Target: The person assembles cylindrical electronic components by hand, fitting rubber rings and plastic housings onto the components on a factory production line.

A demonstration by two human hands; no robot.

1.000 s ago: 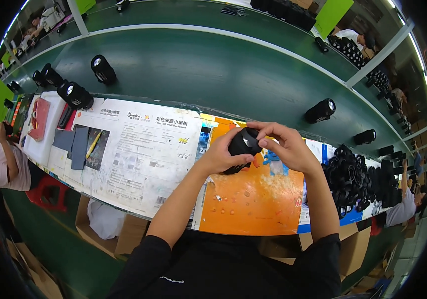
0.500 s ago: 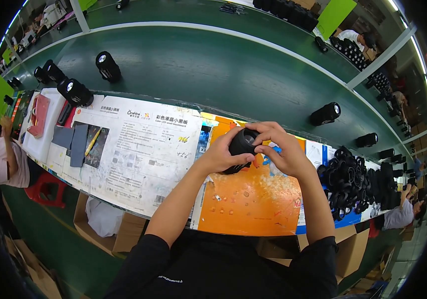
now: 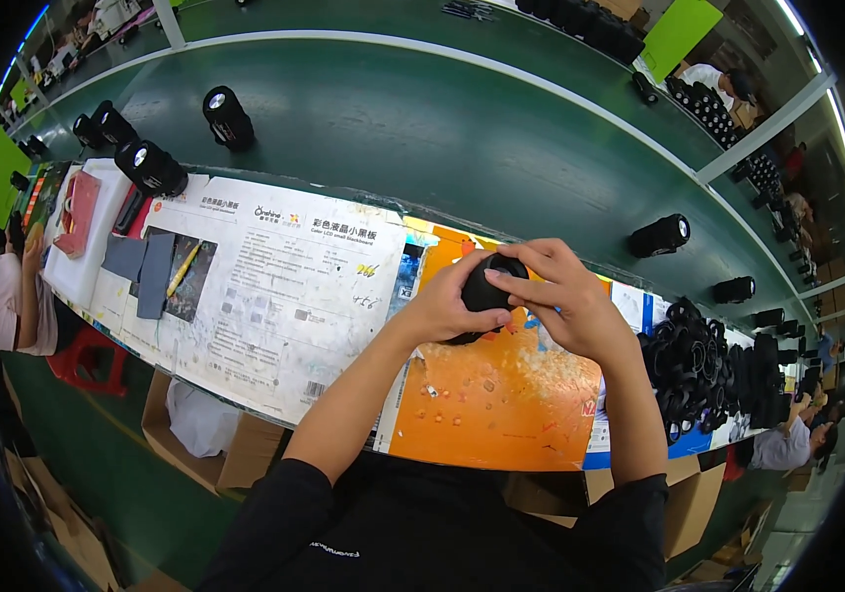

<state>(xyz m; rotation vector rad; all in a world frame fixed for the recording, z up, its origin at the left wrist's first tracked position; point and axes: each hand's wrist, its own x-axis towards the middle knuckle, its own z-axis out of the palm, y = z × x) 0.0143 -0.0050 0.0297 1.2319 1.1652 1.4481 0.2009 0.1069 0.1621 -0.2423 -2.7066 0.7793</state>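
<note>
A black cylindrical speaker (image 3: 484, 294) stands slightly tilted over the orange sheet (image 3: 491, 414) in front of me. My left hand (image 3: 442, 302) wraps round its left side, thumb across the near face. From the right, my right hand (image 3: 572, 301) grips the top rim, its bent fingers lying over the dark round end. Part of that end and the speaker's lower body are hidden by my fingers. Just right of my right forearm lies a heap of black rings (image 3: 684, 360).
Beyond the worktop runs a green conveyor belt (image 3: 343, 118) carrying black speakers, one (image 3: 228, 118) left and another (image 3: 659, 236) right. A yellow pen (image 3: 183, 269) and grey strips (image 3: 154, 278) lie left. Cardboard boxes (image 3: 250, 454) sit below. Co-workers are at both sides.
My right fingers have moved further across the speaker's top, covering more of its end. The left hand keeps its hold. The whole view has shifted slightly.
</note>
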